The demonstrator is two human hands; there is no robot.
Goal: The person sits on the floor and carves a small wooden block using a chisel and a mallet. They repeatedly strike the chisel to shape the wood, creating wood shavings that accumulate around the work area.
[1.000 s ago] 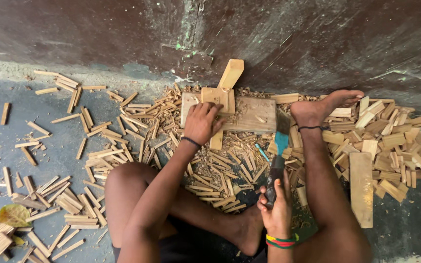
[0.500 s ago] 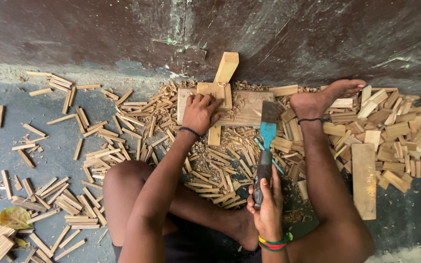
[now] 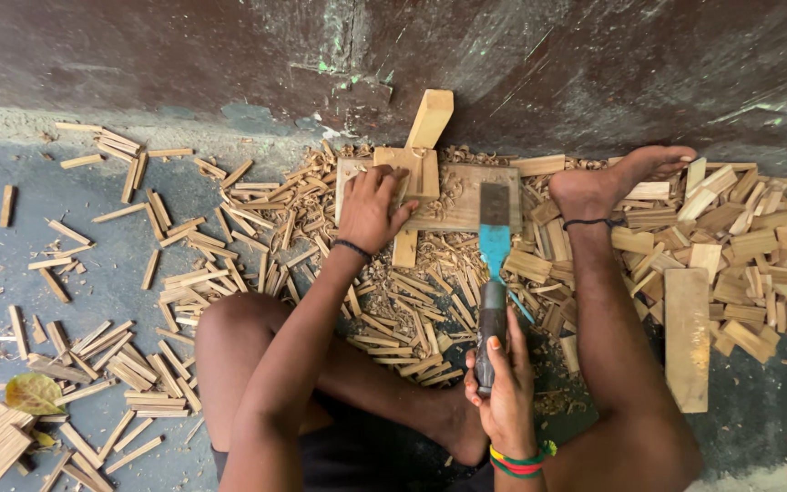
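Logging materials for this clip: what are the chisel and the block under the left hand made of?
Chisel: dull grey metal blade, partly blue, on a dark handle of unclear material. Block under the left hand: pale raw wood, unfinished, with curled shavings around it.

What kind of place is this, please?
Probably an informal floor-level woodworking spot. Cut wooden sticks and shavings cover the concrete floor, and the right hand holds a chisel over a wooden board.
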